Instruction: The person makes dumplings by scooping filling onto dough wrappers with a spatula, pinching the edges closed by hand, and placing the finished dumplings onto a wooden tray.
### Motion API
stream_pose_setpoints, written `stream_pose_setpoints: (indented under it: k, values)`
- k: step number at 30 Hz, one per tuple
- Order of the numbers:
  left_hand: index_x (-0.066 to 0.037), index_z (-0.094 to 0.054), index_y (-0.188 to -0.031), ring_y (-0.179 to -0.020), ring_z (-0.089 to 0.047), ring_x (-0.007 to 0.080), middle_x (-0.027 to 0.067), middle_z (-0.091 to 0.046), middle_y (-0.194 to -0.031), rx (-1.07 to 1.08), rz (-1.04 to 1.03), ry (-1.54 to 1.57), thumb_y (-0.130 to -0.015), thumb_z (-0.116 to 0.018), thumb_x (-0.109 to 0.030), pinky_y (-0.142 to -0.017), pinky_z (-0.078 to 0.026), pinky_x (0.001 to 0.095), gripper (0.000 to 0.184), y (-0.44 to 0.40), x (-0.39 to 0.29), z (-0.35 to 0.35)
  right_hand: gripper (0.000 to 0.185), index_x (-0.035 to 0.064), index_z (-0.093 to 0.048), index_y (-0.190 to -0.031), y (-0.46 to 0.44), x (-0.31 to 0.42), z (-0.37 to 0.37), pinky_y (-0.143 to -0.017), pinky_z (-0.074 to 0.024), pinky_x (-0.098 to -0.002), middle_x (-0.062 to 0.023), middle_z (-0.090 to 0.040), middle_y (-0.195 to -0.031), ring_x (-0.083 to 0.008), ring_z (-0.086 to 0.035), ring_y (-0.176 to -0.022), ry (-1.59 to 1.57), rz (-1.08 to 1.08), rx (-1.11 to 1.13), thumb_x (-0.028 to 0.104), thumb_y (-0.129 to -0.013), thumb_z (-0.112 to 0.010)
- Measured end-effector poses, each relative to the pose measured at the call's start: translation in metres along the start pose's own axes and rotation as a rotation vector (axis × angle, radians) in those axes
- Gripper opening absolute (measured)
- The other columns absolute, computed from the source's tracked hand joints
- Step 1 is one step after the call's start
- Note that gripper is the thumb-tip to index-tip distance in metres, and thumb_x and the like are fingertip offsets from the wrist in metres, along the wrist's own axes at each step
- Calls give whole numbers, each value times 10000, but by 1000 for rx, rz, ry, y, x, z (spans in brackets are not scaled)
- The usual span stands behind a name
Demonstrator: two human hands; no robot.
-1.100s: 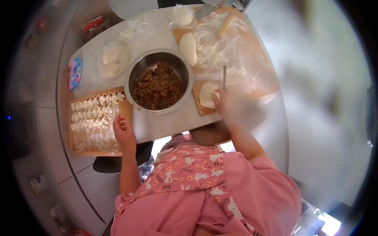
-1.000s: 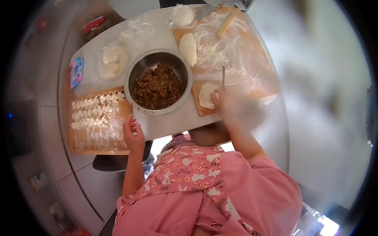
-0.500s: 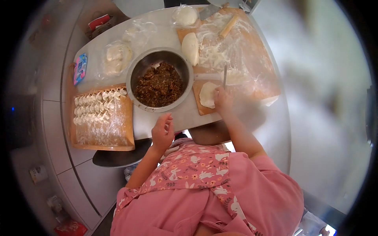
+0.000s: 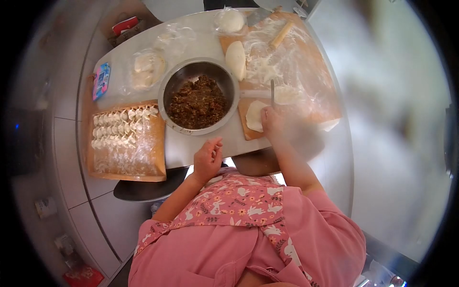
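My right hand (image 4: 271, 120) is closed round a thin metal utensil (image 4: 272, 93) that points away from me. The hand rests over the right edge of a round dough wrapper (image 4: 255, 116), which lies on a small wooden board (image 4: 249, 134). My left hand (image 4: 208, 155) hovers at the table's near edge, below the metal bowl, with its fingers loosely bent and nothing visible in them. Dark brown minced filling (image 4: 198, 103) sits in the metal bowl (image 4: 164, 88). To the left, rows of shaped dumplings (image 4: 117, 129) stand on a floured wooden board (image 4: 152, 162).
A large floured board (image 4: 315, 71) at the right carries a rolling pin (image 4: 282, 34) and a long dough piece (image 4: 235, 60). Bagged dough (image 4: 231, 21) lies at the back, more bagged dough (image 4: 148, 69) behind the bowl's left. A blue-pink packet (image 4: 101, 81) is far left.
The table has shifted slightly right in view as the camera turned. My left hand sits a little further right; my right hand keeps its hold beside the wrapper.
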State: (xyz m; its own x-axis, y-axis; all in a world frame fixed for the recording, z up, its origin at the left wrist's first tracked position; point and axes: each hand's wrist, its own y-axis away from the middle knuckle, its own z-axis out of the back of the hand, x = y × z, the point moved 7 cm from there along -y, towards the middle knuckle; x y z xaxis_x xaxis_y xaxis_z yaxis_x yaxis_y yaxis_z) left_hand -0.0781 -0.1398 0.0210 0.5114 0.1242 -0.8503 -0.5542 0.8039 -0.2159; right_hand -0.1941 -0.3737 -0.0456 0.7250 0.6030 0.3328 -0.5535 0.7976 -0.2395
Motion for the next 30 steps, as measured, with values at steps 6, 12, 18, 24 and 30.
stream_pose_setpoints:
  k: [6, 12, 18, 24, 30]
  values:
    - [-50, -517, -1113, -698, -585, 148, 76, -591, -888, -25, 37, 81, -766, -573, 0, -512, -465, 247, 355, -3, 12, -9, 121, 112, -574, -856, 5, 14, 3, -698, -451, -417, -110, -574, -870, -310, -574, -810, -194, 13, 108, 222, -807, -582]
    - [-47, -430, -1232, -954, -561, 197, 107, -560, -1055, -13, 106, 253, -788, -624, -100, -800, -468, 284, 487, -32, 7, -20, 96, 76, -556, -863, 20, 73, 46, -616, -484, -418, -128, -581, -862, -339, -587, -739, -478, 168, 193, 150, -809, -584]
    - [-18, -405, -1258, -1064, -531, 220, 111, -536, -1146, 308, 532, 1472, -849, -591, -219, -894, -445, 338, 491, -31, 24, -43, 106, 36, -586, -874, 31, 125, 88, -665, -489, -356, -137, -593, -857, -301, -598, -742, -688, 233, 350, 116, -806, -601]
    - [21, -504, -1099, -958, -575, 232, 115, -582, -1025, 198, 716, 1594, -886, -524, -232, -833, -478, 360, 331, -7, 40, -38, 202, 69, -533, -1053, 17, 147, 43, -637, -469, -397, -160, -606, -793, -334, -602, -728, -732, 305, 629, 104, -858, -497]
    - [9, -503, -1091, -959, -581, 253, 135, -588, -1024, -158, 796, 1527, -873, -509, -134, -841, -471, 361, 261, 35, 101, 16, 262, 109, -470, -1153, -4, 191, 9, -626, -454, -440, -203, -597, -754, -374, -588, -721, -274, 416, 663, 143, -894, -453]
